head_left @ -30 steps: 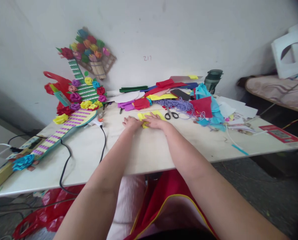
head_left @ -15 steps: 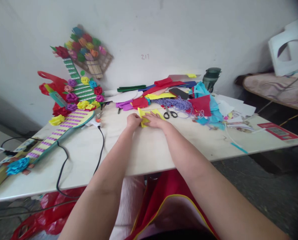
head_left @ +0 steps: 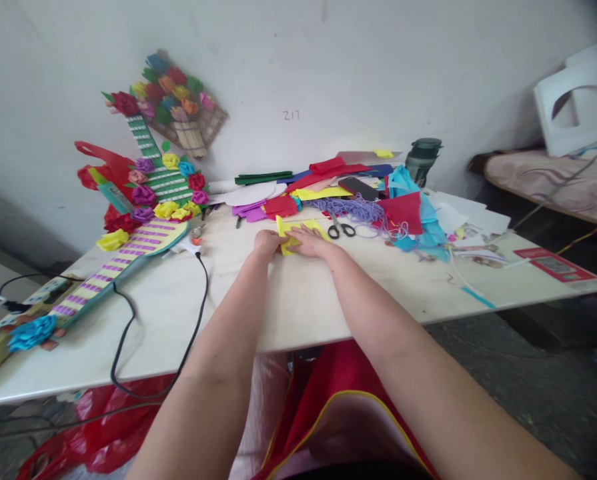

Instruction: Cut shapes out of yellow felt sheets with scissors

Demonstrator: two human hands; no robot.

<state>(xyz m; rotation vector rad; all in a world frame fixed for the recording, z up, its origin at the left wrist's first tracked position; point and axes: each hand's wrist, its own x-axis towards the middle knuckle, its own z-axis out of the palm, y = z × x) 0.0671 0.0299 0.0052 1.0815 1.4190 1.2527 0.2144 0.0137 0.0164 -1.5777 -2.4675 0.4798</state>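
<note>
The right hand (head_left: 309, 242) was laid flat, fingers spread, on top of a piece of yellow paper (head_left: 315, 229). The left hand (head_left: 268, 243) was curled up at the paper's left edge, and it looked to be pinching that edge, though I could not see its fingertips well. I thought the paper could tear or get a crooked crease if the left hand tugged hard while the right hand pushed down. It could also slide askew on the smooth table (head_left: 298, 307) if the right hand pressed too lightly.

The paper lay mostly under the right hand and a bit past it, with its left edge at the left hand's fingers. One far corner stuck up between the two hands, and a yellow strip showed on the near side too.

Just beside the paper, to the right, lay the scissors (head_left: 339, 227) — near enough that the paper could bump them if it slid that way. Behind them was a tangle of purple yarn (head_left: 361, 210), and next to that a red piece (head_left: 403, 213) and a crumpled blue sheet (head_left: 428, 217). A dark green bottle (head_left: 422, 162) stood by the wall. Well off to the left — a big striped board (head_left: 128, 251) with bright flowers on it.
</note>
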